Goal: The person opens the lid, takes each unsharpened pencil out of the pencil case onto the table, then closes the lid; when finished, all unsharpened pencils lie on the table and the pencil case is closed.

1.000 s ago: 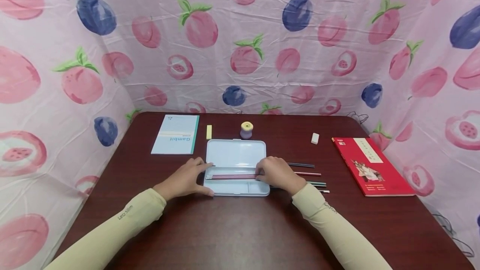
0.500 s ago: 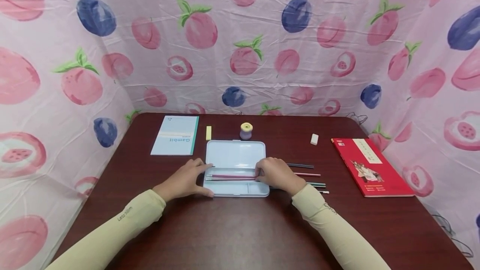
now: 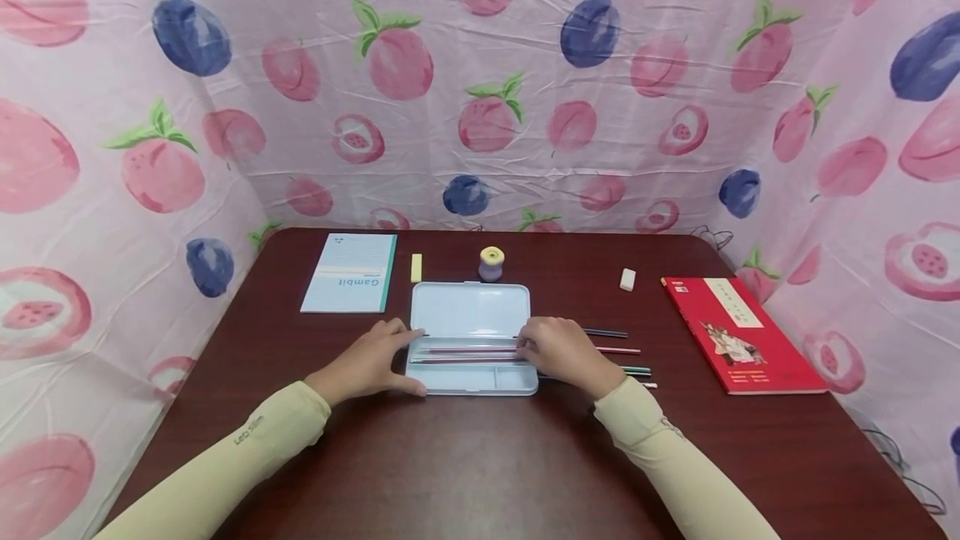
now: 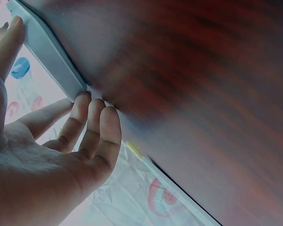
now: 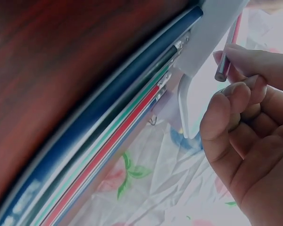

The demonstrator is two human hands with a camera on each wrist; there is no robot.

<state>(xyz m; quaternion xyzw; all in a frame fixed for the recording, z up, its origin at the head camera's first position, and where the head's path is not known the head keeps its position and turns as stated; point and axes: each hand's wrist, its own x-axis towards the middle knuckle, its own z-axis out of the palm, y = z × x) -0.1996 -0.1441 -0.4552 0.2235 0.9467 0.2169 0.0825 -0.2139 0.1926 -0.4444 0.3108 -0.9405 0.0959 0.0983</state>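
A light-blue pencil case [image 3: 470, 307] lies open on the table, its lid tipped back. My left hand [image 3: 367, 359] holds its left end, thumb along the near corner and index finger by the hinge. Slim red-striped pencils [image 3: 465, 350] lie lengthwise in the long compartment. At the case's right end my right hand [image 3: 562, 348] pinches a striped pencil [image 5: 221, 73] between thumb and index finger; its bare end shows in the right wrist view. The other right fingers curl loosely. Several more pencils [image 5: 108, 136] lie right of the case, partly behind that hand.
Behind the case stand a yellow-topped purple jar-like object [image 3: 491, 265] and a yellow strip [image 3: 416, 267]. A Gambit notebook [image 3: 348, 273] lies at the left, a white eraser [image 3: 627, 279] and a red book [image 3: 742, 336] at the right. A fruit-print cloth [image 3: 420, 148] surrounds the table.
My right hand has shifted slightly to the right, and the pencils in the case have shifted a little. My left hand stays at the case's left end.
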